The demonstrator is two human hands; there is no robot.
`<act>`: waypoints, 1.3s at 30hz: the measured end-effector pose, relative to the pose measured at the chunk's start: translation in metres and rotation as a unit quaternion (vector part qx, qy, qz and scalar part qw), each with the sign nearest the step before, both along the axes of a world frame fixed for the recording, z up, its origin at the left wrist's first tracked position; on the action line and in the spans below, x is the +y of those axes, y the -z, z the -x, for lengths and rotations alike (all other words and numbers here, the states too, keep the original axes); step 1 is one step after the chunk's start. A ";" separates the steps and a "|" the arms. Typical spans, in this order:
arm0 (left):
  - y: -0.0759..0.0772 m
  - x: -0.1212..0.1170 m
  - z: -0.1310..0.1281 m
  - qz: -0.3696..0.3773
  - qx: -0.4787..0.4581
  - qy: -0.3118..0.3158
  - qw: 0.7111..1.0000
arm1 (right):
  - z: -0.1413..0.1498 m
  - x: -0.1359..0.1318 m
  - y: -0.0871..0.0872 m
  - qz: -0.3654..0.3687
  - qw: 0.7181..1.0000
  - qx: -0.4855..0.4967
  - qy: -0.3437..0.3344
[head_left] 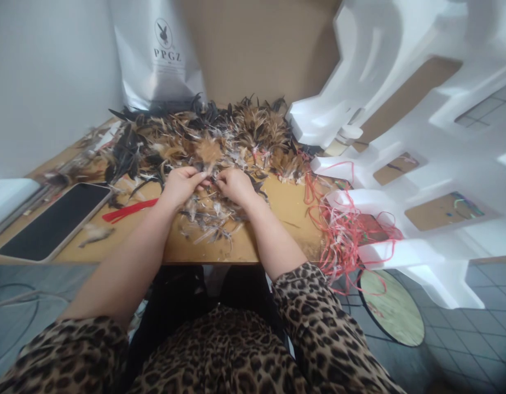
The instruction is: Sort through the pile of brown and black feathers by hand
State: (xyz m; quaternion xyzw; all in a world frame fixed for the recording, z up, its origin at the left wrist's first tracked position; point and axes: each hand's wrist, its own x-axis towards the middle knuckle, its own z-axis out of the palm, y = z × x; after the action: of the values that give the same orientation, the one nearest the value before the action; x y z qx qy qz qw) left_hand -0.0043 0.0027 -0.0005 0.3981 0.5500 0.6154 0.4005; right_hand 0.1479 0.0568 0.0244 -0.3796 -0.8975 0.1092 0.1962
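Observation:
Close together over the middle of the table are my left hand [182,185] and my right hand [237,186], fingers curled in a pinch. A small tan feather bunch [209,150] rises between the fingertips, and both hands grip it at its lower end. The exact grip is blurred and partly hidden by the fingers. Behind the hands lies a wide heap of brown feathers [256,125] and black feathers [127,150]. Loose feather scraps [215,216] are scattered below the hands. Beside my left wrist lie flat red strips [129,210].
A phone [56,221] lies at the left. On the right, tangled red ribbon [343,235] hangs over the table edge beside large white foam packaging [417,251]. A silver bag [158,60] stands at the back. A round disc-like object [392,306] is below right.

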 end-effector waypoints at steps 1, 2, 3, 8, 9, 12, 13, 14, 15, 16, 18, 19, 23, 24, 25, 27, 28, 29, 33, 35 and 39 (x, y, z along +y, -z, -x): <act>0.000 -0.001 -0.001 0.000 0.021 0.005 1.000 | 0.000 -0.001 -0.001 -0.010 1.000 -0.018 0.000; 0.001 -0.001 -0.001 0.001 0.043 0.012 0.999 | 0.000 -0.002 -0.001 -0.018 0.999 -0.033 -0.003; 0.001 -0.002 -0.002 0.002 0.065 0.018 0.998 | 0.000 -0.003 -0.001 -0.023 0.999 -0.043 -0.006; -0.001 -0.003 -0.004 0.020 0.086 0.033 0.996 | 0.002 -0.002 0.002 -0.003 1.000 -0.025 -0.016; -0.001 -0.003 -0.004 0.024 0.072 0.033 0.997 | 0.001 -0.001 0.002 0.009 1.000 -0.011 -0.021; 0.000 -0.001 -0.003 0.033 0.043 0.032 0.998 | 0.000 0.001 0.002 0.042 0.998 0.037 -0.036; 0.000 -0.001 -0.003 0.036 0.039 0.031 0.998 | 0.000 0.002 0.002 0.049 0.997 0.050 -0.040; 0.001 0.000 -0.002 0.039 0.035 0.027 0.998 | 0.000 0.003 0.003 0.054 0.996 0.061 -0.044; 0.001 0.000 -0.002 0.040 0.028 0.022 0.999 | -0.001 0.003 0.003 0.059 0.995 0.070 -0.049; 0.002 0.001 -0.001 0.041 0.019 0.015 0.999 | -0.001 0.004 0.004 0.063 0.993 0.077 -0.056; 0.002 0.001 -0.001 0.039 -0.007 0.004 0.999 | -0.001 0.006 0.005 0.074 0.991 0.089 -0.073; 0.001 0.001 -0.001 0.040 -0.018 0.004 0.999 | -0.001 0.006 0.005 0.080 0.989 0.093 -0.081; 0.002 0.001 0.000 0.043 -0.012 0.038 0.998 | -0.002 0.007 0.005 0.085 0.988 0.100 -0.085; 0.002 0.001 0.000 0.043 -0.003 0.046 0.998 | -0.002 0.007 0.004 0.083 0.988 0.099 -0.081; 0.002 0.001 0.000 0.044 0.005 0.053 0.998 | -0.002 0.007 0.004 0.082 0.989 0.098 -0.078; 0.002 0.000 -0.001 0.052 0.013 0.062 0.997 | -0.003 0.006 0.003 0.080 0.989 0.099 -0.072; 0.002 0.000 -0.001 0.057 0.014 0.065 0.996 | -0.003 0.006 0.003 0.078 0.989 0.101 -0.070; 0.002 0.000 -0.001 0.061 0.013 0.066 0.996 | -0.003 0.006 0.003 0.074 0.990 0.103 -0.068; 0.003 -0.001 0.000 0.068 0.025 0.074 0.995 | -0.003 0.007 0.004 0.054 0.990 0.113 -0.064; 0.003 -0.001 0.001 0.069 0.037 0.083 0.993 | -0.003 0.007 0.004 0.049 0.990 0.116 -0.063; 0.003 -0.001 0.001 0.083 0.063 0.106 0.989 | -0.002 0.006 0.004 0.043 0.991 0.110 -0.058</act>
State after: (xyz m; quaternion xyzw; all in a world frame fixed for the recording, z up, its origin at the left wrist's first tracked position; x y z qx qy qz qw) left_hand -0.0052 0.0016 -0.0035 0.4577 0.5779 0.4956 0.4593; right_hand 0.1496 0.0631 0.0206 -0.3205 -0.8855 0.2003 0.2705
